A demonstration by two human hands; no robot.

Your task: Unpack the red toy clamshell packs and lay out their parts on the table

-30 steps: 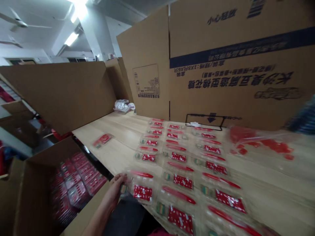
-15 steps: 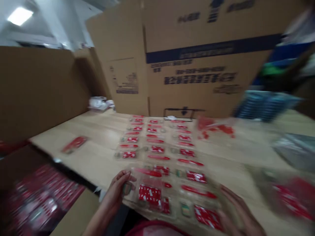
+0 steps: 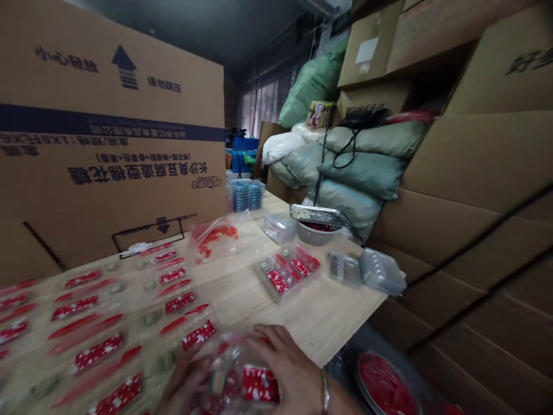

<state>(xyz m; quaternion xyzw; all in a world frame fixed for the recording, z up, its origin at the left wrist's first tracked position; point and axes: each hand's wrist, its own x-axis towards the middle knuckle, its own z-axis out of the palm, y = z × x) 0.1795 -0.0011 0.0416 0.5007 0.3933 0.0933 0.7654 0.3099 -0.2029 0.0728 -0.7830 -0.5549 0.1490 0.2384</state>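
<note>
- Two bare hands are working at the bottom edge of my head feed, both on one clear plastic pack (image 3: 235, 377) of red printed packets, and that pack is sitting at the near edge of the table, motion-blurred.
- Right hand (image 3: 280, 369) is lying across the top of the pack with its fingers spread, narrow on it and holding, a metal bangle (image 3: 325, 393) showing at the wrist.
- Left hand (image 3: 185, 380) is closing on the pack's left side; it's partly blurred, so I can't tell how firm that grip is.
- Rows of clear red-packet blister packs (image 3: 99, 351) are lying flat on the wooden table (image 3: 276, 317), just left of both hands.
- Past the hands, a clear bag of red pieces (image 3: 213, 239) is resting on the table, with a clear tray of red packets (image 3: 287, 271) to its right.
- Toward the far end, clear trays (image 3: 246, 195) are standing stacked, and a white plastic basket (image 3: 313, 234) is sitting under a metal tray (image 3: 317, 214).
- A large printed cardboard sheet (image 3: 108, 144) is standing upright along the table's left side.
- Stuffed sacks (image 3: 354, 167) and cardboard boxes (image 3: 475, 173) are piling up on the right.
</note>
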